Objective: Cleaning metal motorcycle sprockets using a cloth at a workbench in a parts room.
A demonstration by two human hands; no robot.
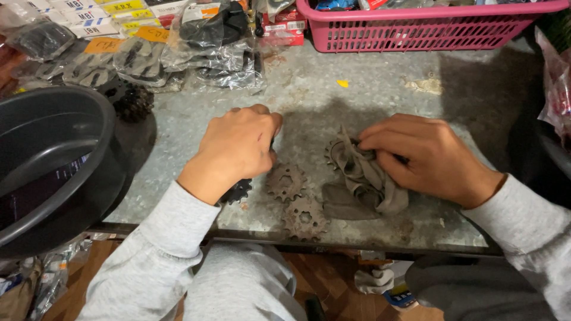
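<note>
Head view, looking down on a worn grey metal bench top [380,89]. Two bare hands in grey sleeves worked at its near edge.

The right hand [425,157] lay curled over a grey-brown rag [366,187], its fingers [386,135] bent and pinching the cloth's upper folds against a rusty sprocket [331,151], of which only a few teeth showed at the rag's upper left edge. The rag was crumpled, with its long axis running from that sprocket down toward the near edge of the bench.

The left hand [238,148], left of the rag, was closed in a loose fist, knuckles up. What it gripped could not be told; a dark sprocket [238,191] showed partly beneath the wrist.

Four sprockets were counted in all near the rag: the one under the rag, the dark one, and two rusty ones lying flat and uncovered. Of these two, one [286,181] lay just left of the rag, and the other [305,217] lay below it, nearer the bench edge, their teeth almost touching.

One dark grey plastic tub [41,196] stood far left of the rag, overhanging the bench. One pink plastic basket [428,27] stood beyond the rag at the far edge. A heap of clear-bagged parts [208,47] lay at the far left, with one dark multi-step cog cluster [132,101] in front of it.
</note>
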